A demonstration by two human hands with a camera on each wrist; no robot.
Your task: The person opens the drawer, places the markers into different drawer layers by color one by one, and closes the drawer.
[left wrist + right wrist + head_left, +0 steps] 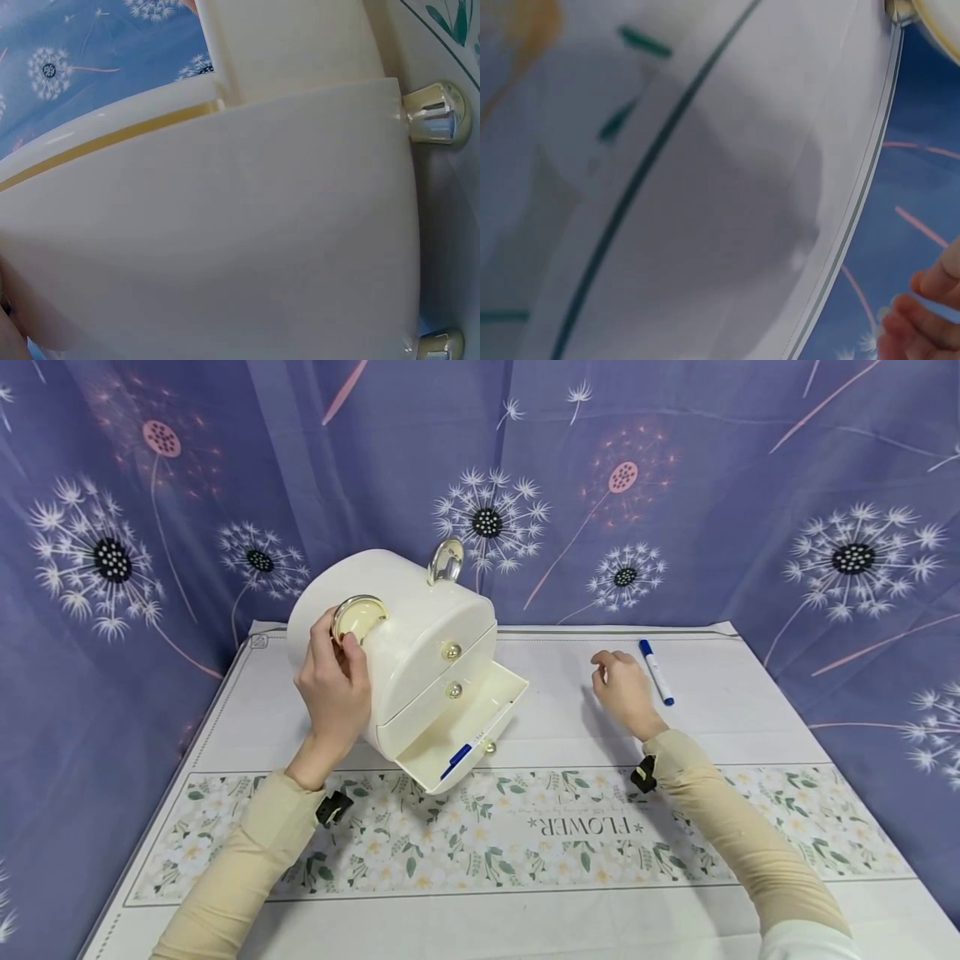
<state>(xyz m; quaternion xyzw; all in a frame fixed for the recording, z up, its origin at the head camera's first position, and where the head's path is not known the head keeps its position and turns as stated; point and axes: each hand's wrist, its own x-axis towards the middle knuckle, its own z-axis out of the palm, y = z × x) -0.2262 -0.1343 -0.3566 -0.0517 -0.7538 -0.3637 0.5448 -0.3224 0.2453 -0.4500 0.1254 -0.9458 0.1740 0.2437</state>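
Observation:
My left hand [335,689] grips the near gold-rimmed ear [361,614] on top of a white, rounded drawer box [390,572]. The box leans, and its lowest drawer [429,750] is pulled out. Inside that drawer lies a blue-and-white marker [460,755], partly hidden by the front wall. To the right, my right hand [627,692] hovers above the table, fingers loosely bent around nothing. Beside it a blue-capped marker [657,672] lies on the cloth. In the left wrist view, the box's white wall [225,240] fills most of the picture; right fingers [922,326] show at the right wrist view's edge.
A white tablecloth [555,718] with a floral band [525,860] covers the table. Behind it hangs a blue dandelion curtain [555,452]. A second gold-rimmed ear [447,560] stands on the box, and a round knob [452,651] sits on its upper drawer.

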